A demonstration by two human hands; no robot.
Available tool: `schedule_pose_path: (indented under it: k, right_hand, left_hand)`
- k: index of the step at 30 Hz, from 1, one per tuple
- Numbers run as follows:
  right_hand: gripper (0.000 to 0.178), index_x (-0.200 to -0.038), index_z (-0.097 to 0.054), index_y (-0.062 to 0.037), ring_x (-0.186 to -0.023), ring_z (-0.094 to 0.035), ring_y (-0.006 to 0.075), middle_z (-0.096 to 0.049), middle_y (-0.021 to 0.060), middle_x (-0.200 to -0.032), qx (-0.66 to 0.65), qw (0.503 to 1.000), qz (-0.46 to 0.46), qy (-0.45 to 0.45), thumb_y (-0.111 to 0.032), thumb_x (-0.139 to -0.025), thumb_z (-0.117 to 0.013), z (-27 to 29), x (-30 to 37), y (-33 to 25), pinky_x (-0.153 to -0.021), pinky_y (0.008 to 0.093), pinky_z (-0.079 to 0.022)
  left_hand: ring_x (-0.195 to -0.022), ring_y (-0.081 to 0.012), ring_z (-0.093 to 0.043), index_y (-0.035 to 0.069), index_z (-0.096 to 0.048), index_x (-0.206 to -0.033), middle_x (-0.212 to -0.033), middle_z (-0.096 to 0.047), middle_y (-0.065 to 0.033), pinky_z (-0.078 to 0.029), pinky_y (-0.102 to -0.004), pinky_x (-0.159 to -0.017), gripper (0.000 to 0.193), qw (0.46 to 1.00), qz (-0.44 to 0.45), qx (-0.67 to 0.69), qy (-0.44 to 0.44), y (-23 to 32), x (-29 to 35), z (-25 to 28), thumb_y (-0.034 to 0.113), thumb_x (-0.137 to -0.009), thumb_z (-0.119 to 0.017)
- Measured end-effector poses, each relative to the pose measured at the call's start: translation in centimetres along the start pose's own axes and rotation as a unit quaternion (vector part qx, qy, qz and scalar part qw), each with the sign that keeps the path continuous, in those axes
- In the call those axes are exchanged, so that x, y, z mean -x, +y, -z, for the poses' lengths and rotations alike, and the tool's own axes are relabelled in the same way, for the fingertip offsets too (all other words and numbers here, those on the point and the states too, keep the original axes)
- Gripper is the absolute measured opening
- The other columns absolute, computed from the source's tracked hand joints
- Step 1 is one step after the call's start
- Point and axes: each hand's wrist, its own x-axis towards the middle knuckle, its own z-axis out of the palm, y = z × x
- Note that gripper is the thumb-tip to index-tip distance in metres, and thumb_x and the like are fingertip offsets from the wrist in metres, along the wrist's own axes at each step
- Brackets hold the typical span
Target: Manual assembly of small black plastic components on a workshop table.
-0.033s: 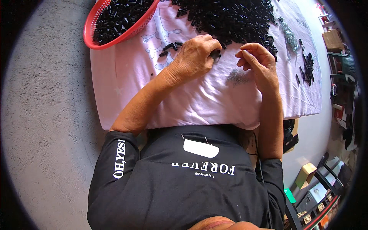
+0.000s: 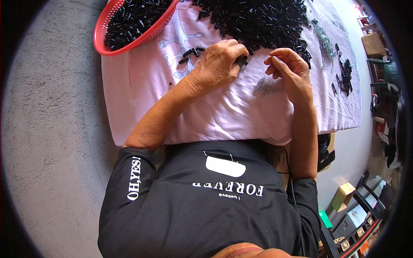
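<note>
A small black plastic piece pokes out between the thumb and fingers of my left hand, which is closed on it. To its right, my right hand is raised over the cloth with thumb and fingertips pinched together. Whatever sits in that pinch, if anything, is too small to make out. Just below the right fingertips lies a little heap of fine silvery metal bits. A large mound of black plastic pieces spreads beyond both hands. Several loose black pieces lie left of my left hand.
A red plastic basket full of similar black pieces stands at the far left of the pale pink cloth. Another silvery heap and a scatter of thin black parts lie to the right. Cardboard boxes and shelving stand beyond.
</note>
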Motion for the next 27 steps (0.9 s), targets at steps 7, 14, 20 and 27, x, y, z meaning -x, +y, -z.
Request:
schedule_pose_path:
  k: [7,14,20,27]
  right_hand:
    - [0.015,-0.108,-0.065,-0.0034,-0.077,-0.068,0.0115,-0.071,0.0074,-0.092,0.008,0.999,0.009,-0.031,-0.008,-0.093,-0.065,-0.2,0.1,0.0,-0.065,0.0219,-0.052]
    - [0.018,-0.107,-0.066,-0.0023,-0.074,-0.069,0.0123,-0.070,0.0055,-0.089,-0.014,0.998,-0.018,-0.056,-0.007,-0.089,-0.070,-0.6,0.3,-0.6,-0.066,0.0227,-0.053]
    - [0.019,-0.108,-0.067,-0.0015,-0.077,-0.067,0.0110,-0.069,0.0049,-0.089,-0.038,0.999,0.006,-0.036,-0.008,-0.091,-0.068,-0.1,0.1,-0.1,-0.068,0.0228,-0.052]
    - [0.021,-0.115,-0.067,-0.0023,-0.083,-0.064,0.0100,-0.067,0.0036,-0.091,-0.065,0.997,0.026,0.011,-0.009,-0.096,-0.062,0.6,0.0,0.0,-0.072,0.0218,-0.050]
  left_hand:
    - [-0.079,-0.0220,-0.066,0.000,-0.070,-0.103,-0.089,-0.067,-0.0119,-0.053,-0.0305,-0.075,0.032,0.984,0.060,0.165,0.017,0.5,-0.2,0.0,-0.009,-0.076,-0.056]
    - [-0.082,-0.0212,-0.065,0.001,-0.071,-0.104,-0.089,-0.067,-0.0119,-0.052,-0.0298,-0.075,0.030,0.977,0.023,0.210,0.038,2.3,-0.3,-0.2,-0.009,-0.078,-0.060]
    - [-0.085,-0.0276,-0.066,0.001,-0.068,-0.100,-0.090,-0.066,-0.0132,-0.053,-0.0333,-0.077,0.030,0.984,0.012,0.178,0.027,2.1,0.1,-1.0,-0.010,-0.074,-0.060]
    - [-0.093,-0.0340,-0.061,0.004,-0.065,-0.095,-0.094,-0.062,-0.0120,-0.052,-0.0411,-0.081,0.036,0.986,-0.085,0.103,-0.097,2.8,0.7,-0.9,-0.011,-0.063,-0.058]
